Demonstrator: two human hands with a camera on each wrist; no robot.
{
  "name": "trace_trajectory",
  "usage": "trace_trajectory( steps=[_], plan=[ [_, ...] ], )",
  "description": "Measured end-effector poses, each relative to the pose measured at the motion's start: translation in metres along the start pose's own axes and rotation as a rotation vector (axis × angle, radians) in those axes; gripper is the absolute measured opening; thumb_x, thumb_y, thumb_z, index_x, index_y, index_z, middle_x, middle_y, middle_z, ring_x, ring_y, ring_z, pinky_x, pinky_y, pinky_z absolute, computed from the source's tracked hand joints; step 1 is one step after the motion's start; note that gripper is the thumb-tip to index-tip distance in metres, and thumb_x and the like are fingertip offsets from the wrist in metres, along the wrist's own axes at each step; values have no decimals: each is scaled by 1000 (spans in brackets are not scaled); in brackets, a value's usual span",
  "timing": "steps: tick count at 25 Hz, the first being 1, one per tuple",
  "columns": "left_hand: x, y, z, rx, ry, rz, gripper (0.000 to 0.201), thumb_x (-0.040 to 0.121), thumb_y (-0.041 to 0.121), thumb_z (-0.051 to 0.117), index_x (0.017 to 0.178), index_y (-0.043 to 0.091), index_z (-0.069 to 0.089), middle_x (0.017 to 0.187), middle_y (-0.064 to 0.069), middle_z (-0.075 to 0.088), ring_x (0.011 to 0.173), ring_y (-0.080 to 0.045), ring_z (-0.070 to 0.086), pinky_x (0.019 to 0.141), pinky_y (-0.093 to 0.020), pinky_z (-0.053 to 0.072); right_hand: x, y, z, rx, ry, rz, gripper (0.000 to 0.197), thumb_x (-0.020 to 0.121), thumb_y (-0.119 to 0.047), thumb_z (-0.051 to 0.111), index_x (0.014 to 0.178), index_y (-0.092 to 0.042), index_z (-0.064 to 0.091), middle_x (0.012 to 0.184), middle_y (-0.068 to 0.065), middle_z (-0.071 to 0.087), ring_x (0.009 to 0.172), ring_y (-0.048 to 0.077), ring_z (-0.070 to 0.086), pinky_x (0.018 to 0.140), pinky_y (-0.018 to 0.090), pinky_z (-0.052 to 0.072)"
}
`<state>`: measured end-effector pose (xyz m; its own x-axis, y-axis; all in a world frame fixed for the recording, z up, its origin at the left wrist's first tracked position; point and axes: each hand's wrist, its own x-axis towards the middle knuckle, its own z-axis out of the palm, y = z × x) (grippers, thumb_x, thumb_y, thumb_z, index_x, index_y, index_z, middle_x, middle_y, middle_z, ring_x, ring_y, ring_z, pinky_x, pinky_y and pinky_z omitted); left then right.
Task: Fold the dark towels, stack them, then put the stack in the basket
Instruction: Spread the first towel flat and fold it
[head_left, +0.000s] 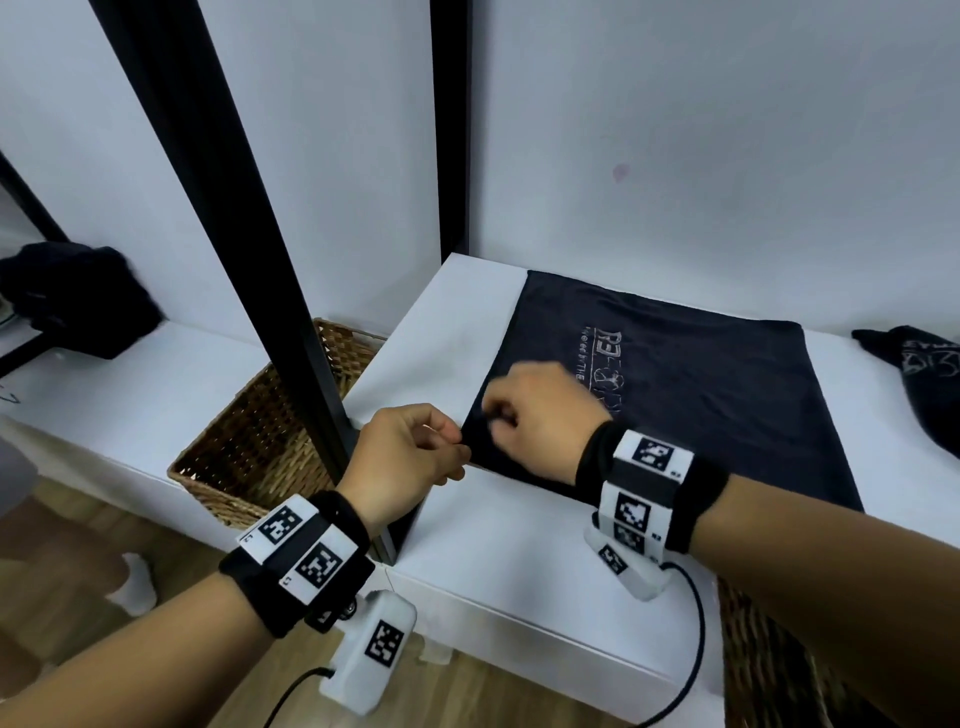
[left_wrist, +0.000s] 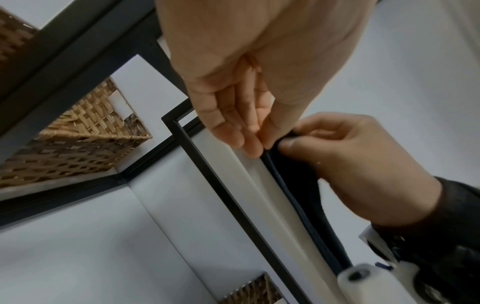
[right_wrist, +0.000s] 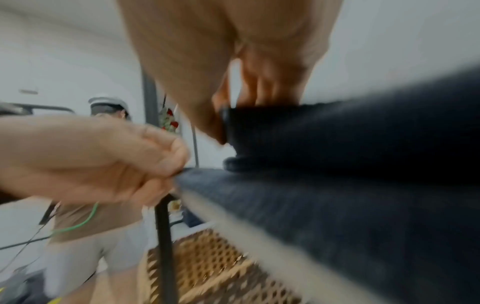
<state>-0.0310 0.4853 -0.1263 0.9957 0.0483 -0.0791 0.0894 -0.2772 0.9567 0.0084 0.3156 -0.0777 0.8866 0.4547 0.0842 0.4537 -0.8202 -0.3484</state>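
Observation:
A dark towel (head_left: 691, 395) with a pale printed logo lies flat on the white table (head_left: 519, 530). My left hand (head_left: 457, 447) pinches its near left corner between thumb and fingers (left_wrist: 249, 142). Right beside it, my right hand (head_left: 498, 415) is curled round a raised fold of the same towel (right_wrist: 337, 164), a little further in from the corner. The wicker basket (head_left: 270, 426) stands on the lower shelf to the left of the table. In the right wrist view the right hand (right_wrist: 228, 111) grips cloth and the left hand (right_wrist: 166, 164) pinches the corner.
A second dark towel (head_left: 924, 374) lies crumpled at the table's right edge. A dark cloth heap (head_left: 78, 301) sits far left. A black frame post (head_left: 291, 312) rises between basket and table. Another wicker basket (head_left: 769, 665) stands low at the right.

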Motion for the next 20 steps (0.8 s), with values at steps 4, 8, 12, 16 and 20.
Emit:
trace_trajectory(
  steps=[4, 8, 12, 16, 20],
  plan=[
    [0, 1, 0, 31, -1, 42, 12, 77, -1, 75, 78, 2, 64, 66, -17, 70, 62, -27, 70, 66, -45, 57, -6, -5, 9, -83, -211, -65, 23, 91, -27, 53, 104, -23, 71, 99, 2, 58, 94, 26, 58, 76, 34, 48],
    [-2, 3, 0, -8, -30, 48, 15, 79, 0, 74, 88, 9, 64, 69, -17, 72, 69, -34, 70, 72, -47, 57, -8, -3, 15, -78, -196, -101, 24, 93, -27, 49, 105, -26, 70, 91, -3, 49, 93, 25, 57, 75, 34, 47],
    [-1, -1, -5, 113, -78, 136, 19, 75, 3, 76, 88, 16, 70, 69, -4, 73, 68, -19, 71, 75, -37, 58, -16, -2, 20, -7, -160, -132, 22, 89, -25, 55, 106, -25, 70, 96, -1, 64, 89, 22, 60, 78, 36, 52],
    [-2, -3, -8, 835, -63, 589, 20, 74, 17, 72, 93, 24, 71, 73, 10, 63, 67, -15, 63, 54, -29, 49, -45, 22, -7, 255, -81, -100, 23, 82, -16, 67, 104, -21, 71, 91, -9, 69, 75, 4, 63, 72, 13, 49],
    [5, -1, -12, 1038, -96, 815, 8, 77, 13, 70, 84, 16, 67, 91, 2, 60, 77, -22, 56, 61, -35, 46, -134, 89, -28, -95, -106, 19, 29, 78, -40, 63, 106, -31, 65, 101, -15, 63, 94, 9, 58, 80, 33, 53]
  ],
)
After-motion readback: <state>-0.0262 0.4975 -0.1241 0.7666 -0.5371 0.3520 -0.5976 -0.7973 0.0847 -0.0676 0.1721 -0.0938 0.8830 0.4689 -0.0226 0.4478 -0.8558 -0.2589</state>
